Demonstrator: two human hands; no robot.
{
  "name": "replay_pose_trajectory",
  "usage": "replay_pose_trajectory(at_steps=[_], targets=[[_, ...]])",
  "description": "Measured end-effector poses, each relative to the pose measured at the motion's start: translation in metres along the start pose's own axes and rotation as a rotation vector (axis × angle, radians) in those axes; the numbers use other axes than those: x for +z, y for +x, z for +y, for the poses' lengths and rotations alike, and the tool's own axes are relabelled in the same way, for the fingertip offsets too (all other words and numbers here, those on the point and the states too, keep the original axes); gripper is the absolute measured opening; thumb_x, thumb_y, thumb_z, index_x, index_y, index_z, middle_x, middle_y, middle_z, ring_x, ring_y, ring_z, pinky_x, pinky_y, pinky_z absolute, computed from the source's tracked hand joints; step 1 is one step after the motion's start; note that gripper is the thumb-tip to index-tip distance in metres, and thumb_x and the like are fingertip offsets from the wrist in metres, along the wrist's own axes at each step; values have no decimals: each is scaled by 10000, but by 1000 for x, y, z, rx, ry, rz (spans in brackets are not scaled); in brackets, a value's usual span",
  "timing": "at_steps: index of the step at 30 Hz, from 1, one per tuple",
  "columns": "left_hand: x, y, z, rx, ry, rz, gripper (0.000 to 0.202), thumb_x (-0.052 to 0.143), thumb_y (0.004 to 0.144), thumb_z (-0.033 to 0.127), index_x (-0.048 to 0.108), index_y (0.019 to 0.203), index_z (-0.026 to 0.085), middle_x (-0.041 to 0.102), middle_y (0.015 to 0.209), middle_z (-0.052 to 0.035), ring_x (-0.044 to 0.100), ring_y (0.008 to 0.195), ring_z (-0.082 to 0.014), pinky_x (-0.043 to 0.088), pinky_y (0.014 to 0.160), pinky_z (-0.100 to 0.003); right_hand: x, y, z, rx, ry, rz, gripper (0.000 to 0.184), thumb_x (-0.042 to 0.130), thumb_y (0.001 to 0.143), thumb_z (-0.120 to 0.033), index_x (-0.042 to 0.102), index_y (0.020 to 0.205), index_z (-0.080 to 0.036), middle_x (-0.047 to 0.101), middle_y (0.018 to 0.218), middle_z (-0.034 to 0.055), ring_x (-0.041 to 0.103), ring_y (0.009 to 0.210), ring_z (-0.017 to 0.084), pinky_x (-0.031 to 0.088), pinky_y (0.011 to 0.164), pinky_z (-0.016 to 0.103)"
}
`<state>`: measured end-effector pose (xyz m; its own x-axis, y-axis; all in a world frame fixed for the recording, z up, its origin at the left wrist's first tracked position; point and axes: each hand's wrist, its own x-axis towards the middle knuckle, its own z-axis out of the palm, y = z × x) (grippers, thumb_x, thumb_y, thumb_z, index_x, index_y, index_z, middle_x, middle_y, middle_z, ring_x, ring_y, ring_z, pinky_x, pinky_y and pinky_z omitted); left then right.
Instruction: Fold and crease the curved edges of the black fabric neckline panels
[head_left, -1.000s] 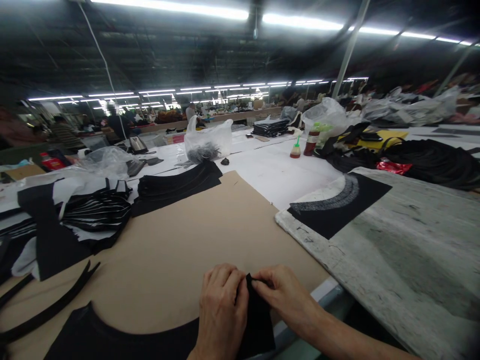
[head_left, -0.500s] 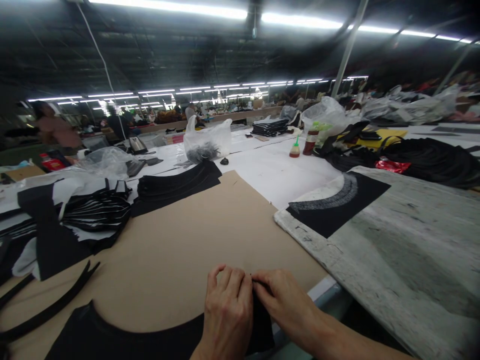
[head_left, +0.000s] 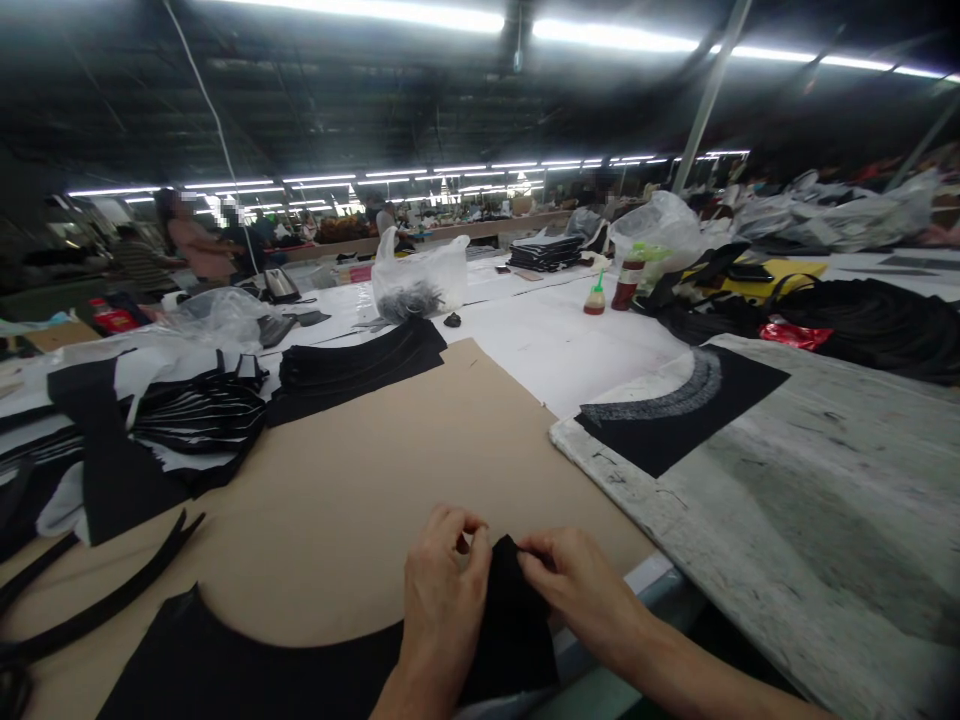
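A black fabric piece (head_left: 300, 665) with a curved cut-out lies at the near edge of the tan board (head_left: 360, 480). My right hand (head_left: 577, 580) pinches the right side of its raised corner between thumb and forefinger. Just left of that corner, my left hand (head_left: 444, 590) rests over the fabric with fingers curled and thumb and forefinger drawn together. Whatever may be between those fingertips is too small to make out. The fabric corner shows between the two hands, which are apart.
Black pieces are stacked at the board's far edge (head_left: 352, 365); black strips (head_left: 112, 610) lie left. On the right, a grey stained slab (head_left: 787, 500) carries a black piece with a whitish curved band (head_left: 697, 400). Beyond stand a plastic bag (head_left: 420, 280) and a green-tipped bottle (head_left: 595, 298).
My hands have moved apart, uncovering the fabric's corner between them. The left hand's fingers have lifted and shifted slightly left. In the background, a person at the left has moved rightward.
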<state>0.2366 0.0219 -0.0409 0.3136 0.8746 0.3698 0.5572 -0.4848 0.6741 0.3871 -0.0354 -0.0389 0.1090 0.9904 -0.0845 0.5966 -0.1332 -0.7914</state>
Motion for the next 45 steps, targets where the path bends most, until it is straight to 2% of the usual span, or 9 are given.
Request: replay_pose_trajectory(at_steps=[3, 7, 9, 15, 21, 26, 32, 41, 45], targets=[[2, -3, -4, -46, -124, -8, 212, 441, 909, 236, 650, 931, 205, 658, 869, -29, 620, 761, -156, 497, 709, -284, -2, 6, 13, 47, -50, -31, 265, 418, 811, -143, 648, 679, -147, 620, 621, 8, 573, 614, 145, 341, 549, 238], [16, -23, -17, 189, -61, -163, 316, 351, 923, 126, 638, 1041, 188, 645, 957, -70, 611, 897, -180, 523, 798, -325, -7, 11, 25, 20, -227, 21, 271, 475, 829, -141, 664, 1022, -152, 680, 835, 50, 619, 783, 190, 414, 715, 288], [23, -33, -23, 245, 13, -224, 368, 324, 902, 62, 623, 1087, 172, 636, 969, -81, 595, 910, -192, 532, 809, -349, -10, 13, 28, -14, -313, 44, 293, 483, 822, -107, 632, 1071, -147, 663, 876, 62, 611, 815, 196, 428, 756, 309], [32, -41, -28, 250, 120, -262, 446, 302, 850, -30, 578, 1161, 133, 600, 992, -96, 557, 928, -196, 531, 826, -357, -18, 22, 31, -419, -387, 17, 387, 502, 835, -46, 585, 1166, -227, 589, 1075, 55, 522, 1032, 193, 396, 900, 325], [34, -41, -26, 268, 175, -270, 492, 321, 819, -51, 552, 1219, 118, 578, 1013, -96, 542, 935, -193, 525, 840, -337, -20, 39, 45, -773, -597, -102, 247, 413, 959, -127, 637, 1021, -212, 622, 966, 43, 506, 913, 179, 339, 858, 355], [36, -44, -25, 279, 288, -301, 511, 345, 803, -55, 536, 1258, 75, 587, 977, -106, 529, 905, -218, 526, 842, -370, -19, 46, 61, -897, -624, -56, 295, 360, 964, -113, 648, 970, -177, 633, 864, 54, 501, 840, 172, 326, 849, 362], [41, -47, -35, 391, 401, -314, 574, 361, 794, -56, 443, 1351, 56, 579, 1018, -106, 514, 925, -210, 510, 886, -364, -18, 42, 65, -864, -593, 10, 287, 362, 961, -108, 640, 997, -169, 636, 881, 55, 522, 836, 167, 326, 859, 363], [43, -48, -39, 443, 492, -307, 636, 397, 749, -62, 421, 1374, 56, 577, 1038, -112, 510, 940, -219, 516, 880, -355, -18, 34, 55, -624, -448, 73, 186, 425, 965, -142, 602, 1003, -179, 640, 911, 37, 548, 867, 160, 318, 856, 342], [44, -47, -38, 452, 516, -294, 638, 412, 745, -54, 431, 1371, 66, 577, 1050, -113, 512, 940, -220, 514, 881, -354, -13, 27, 55, -462, -337, 123, 91, 537, 900, -138, 574, 960, -195, 636, 945, 15, 546, 915, 168, 306, 869, 344]])
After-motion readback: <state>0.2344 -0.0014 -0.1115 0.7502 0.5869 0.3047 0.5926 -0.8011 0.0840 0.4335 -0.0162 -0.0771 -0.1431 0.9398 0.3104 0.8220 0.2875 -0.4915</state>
